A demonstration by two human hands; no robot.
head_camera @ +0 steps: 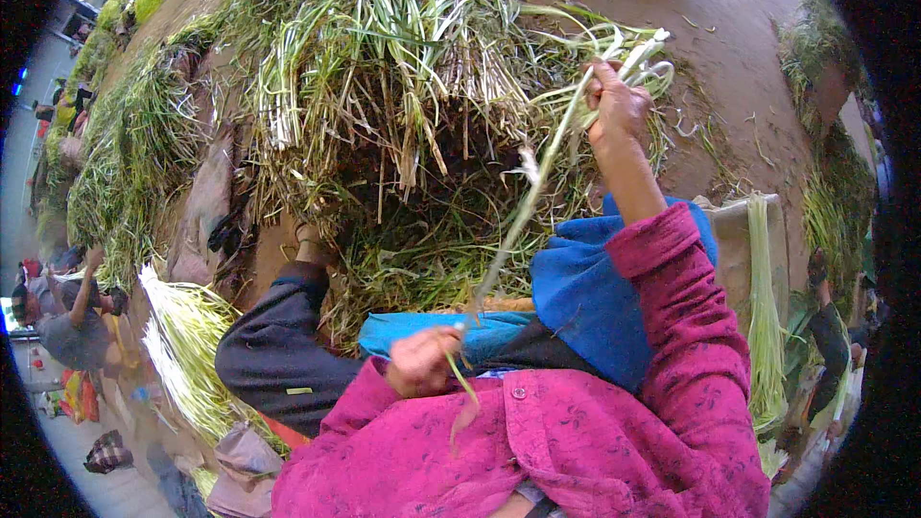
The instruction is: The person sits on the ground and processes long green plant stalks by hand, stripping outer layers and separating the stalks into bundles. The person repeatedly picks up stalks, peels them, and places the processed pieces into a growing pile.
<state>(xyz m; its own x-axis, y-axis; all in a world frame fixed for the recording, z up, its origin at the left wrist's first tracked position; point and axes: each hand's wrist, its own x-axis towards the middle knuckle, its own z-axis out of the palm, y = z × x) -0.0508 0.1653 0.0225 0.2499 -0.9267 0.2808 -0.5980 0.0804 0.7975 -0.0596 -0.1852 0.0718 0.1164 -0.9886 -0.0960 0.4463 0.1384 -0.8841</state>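
Observation:
A long pale green stalk (519,217) runs slantwise between my two hands, blurred toward its lower end. My right hand (620,102), arm stretched forward, grips its upper part together with curled leaf strips (651,72). Close to my lap, my left hand (424,361) is closed around the lower end, and a thin green strip (464,381) hangs from it. Before me lies a large heap of leafy green stalks (403,43), their whitish ends pointing toward me. Loose leaves and trimmings (432,237) cover the ground between the heap and my lap.
A bundle of pale stripped stalks (191,345) lies left of my knee. More long stalks (764,316) rest over a tan cloth-like surface (725,230) on the right. Blue cloth (597,288) covers my right leg. Another person (79,324) sits far left, beside further green heaps (137,151).

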